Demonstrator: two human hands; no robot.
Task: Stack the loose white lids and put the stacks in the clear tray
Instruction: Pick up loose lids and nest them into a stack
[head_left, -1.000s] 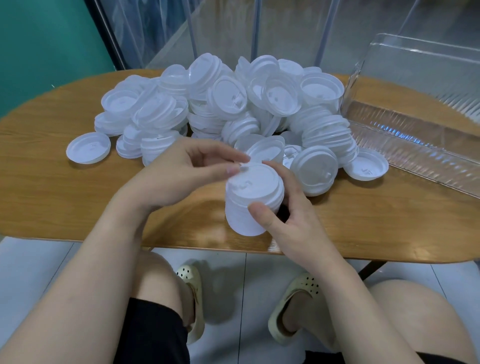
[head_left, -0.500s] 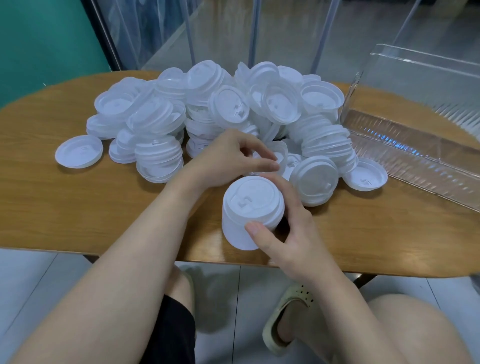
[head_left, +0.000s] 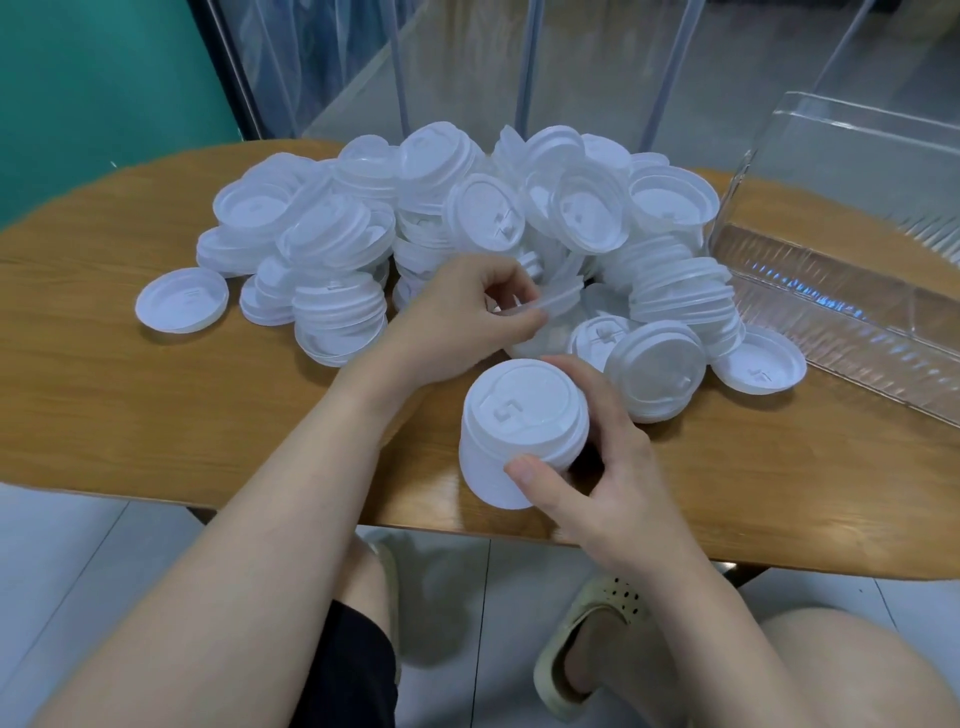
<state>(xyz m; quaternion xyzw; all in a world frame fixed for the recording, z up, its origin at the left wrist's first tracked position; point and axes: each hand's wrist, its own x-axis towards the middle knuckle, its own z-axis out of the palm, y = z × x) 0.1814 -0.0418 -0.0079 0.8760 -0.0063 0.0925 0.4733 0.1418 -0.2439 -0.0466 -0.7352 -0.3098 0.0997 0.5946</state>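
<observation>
Over table (head_left: 156, 415), right hand (head_left: 613, 478) grips stack (head_left: 519, 431); left hand (head_left: 457, 322) pinches lid (head_left: 558, 301).

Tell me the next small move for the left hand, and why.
Probably carry the single white plastic lid that the left hand pinches at the pile's edge over onto the stack of white lids gripped by the right hand, because the clear plastic tray looks empty.

the clear ribbed plastic tray (head_left: 831, 291) runs off the right edge. the left hand (head_left: 457, 322) hides part of a thin white plastic lid (head_left: 558, 301), blurred at its rim.
</observation>
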